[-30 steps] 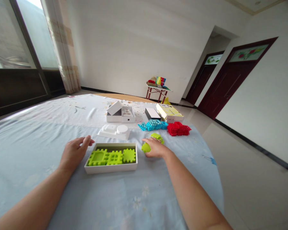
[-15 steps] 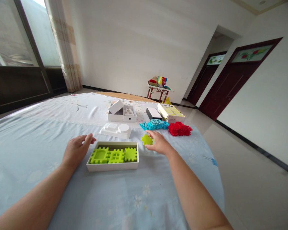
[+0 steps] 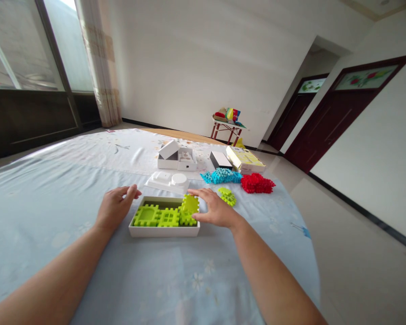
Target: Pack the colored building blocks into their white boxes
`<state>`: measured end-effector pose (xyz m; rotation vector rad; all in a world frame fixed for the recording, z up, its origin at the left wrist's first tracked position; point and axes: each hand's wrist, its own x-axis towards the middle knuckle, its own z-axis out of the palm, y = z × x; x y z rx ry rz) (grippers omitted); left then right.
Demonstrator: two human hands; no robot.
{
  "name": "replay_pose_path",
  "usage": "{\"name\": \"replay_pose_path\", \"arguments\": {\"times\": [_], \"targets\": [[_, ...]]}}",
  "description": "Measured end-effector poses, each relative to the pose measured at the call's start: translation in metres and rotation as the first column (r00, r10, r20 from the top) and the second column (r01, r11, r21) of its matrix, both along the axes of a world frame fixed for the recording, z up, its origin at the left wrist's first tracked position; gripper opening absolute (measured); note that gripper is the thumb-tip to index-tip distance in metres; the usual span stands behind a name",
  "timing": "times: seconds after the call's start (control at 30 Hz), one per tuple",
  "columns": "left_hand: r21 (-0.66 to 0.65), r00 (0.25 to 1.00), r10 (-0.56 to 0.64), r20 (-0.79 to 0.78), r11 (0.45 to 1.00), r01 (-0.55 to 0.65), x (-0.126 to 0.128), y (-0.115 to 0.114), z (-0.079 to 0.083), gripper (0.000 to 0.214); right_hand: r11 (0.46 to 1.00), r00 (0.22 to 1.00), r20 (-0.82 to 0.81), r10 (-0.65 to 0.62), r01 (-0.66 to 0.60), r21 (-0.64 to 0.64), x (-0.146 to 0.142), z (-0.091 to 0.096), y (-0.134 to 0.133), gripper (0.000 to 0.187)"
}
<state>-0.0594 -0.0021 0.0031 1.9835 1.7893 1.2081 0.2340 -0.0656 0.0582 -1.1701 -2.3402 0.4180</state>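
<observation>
A white box (image 3: 164, 232) stands in front of me with lime green interlocking blocks (image 3: 147, 215) lying in a row inside it. Over its right end, my right hand (image 3: 218, 208) grips a green interlocking block (image 3: 190, 202) between thumb and fingers; this piece is tilted and overlaps another block in the box. Beside the box's left end is my left hand (image 3: 117, 205), its fingers curled in and the thumb against them, with no object showing in it. More green blocks (image 3: 227, 197) lie stacked on the cloth beyond my right hand.
A white moulded tray (image 3: 167, 181) lies behind the box. Farther back are small white boxes (image 3: 186, 163), a black-and-white box (image 3: 220, 160) and a yellow-and-white box (image 3: 246, 160). Blue blocks (image 3: 221, 176) and red blocks (image 3: 257, 183) are heaped on the right, near the table's curved edge.
My right hand has moved left from the loose green pile to the box, carrying one green block. My left hand keeps its place beside the box. The whole view has shifted slightly.
</observation>
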Motion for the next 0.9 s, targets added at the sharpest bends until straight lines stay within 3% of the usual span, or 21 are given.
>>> {"name": "replay_pose_path", "arguments": {"times": [0.33, 0.63, 0.77, 0.83, 0.9], "targets": [[-0.005, 1.000, -0.004, -0.007, 1.000, 0.004, -0.001, 0.000, 0.000, 0.044, 0.998, 0.992, 0.125, -0.020, 0.027, -0.053, -0.003, -0.006, 0.000, 0.069], [-0.042, 1.000, -0.001, -0.027, 0.999, 0.000, -0.003, 0.001, -0.002, 0.044, 1.000, 0.994, 0.112, 0.005, -0.005, -0.002, -0.012, -0.020, 0.003, 0.052], [-0.066, 1.000, -0.013, -0.025, 0.998, 0.011, -0.004, 0.001, -0.001, 0.043, 1.000, 0.998, 0.053, 0.026, -0.027, 0.015, -0.009, -0.012, 0.001, 0.050], [-0.075, 1.000, -0.010, -0.024, 0.997, 0.008, -0.004, 0.001, -0.001, 0.044, 0.999, 0.998, -0.041, -0.037, 0.038, 0.039, 0.002, -0.002, 0.003, 0.047], [-0.074, 1.000, -0.006, -0.024, 0.997, 0.004, -0.004, 0.001, 0.000, 0.045, 0.979, 0.975, -0.133, -0.180, 0.191, 0.068, 0.019, 0.003, 0.008, 0.041]]}}
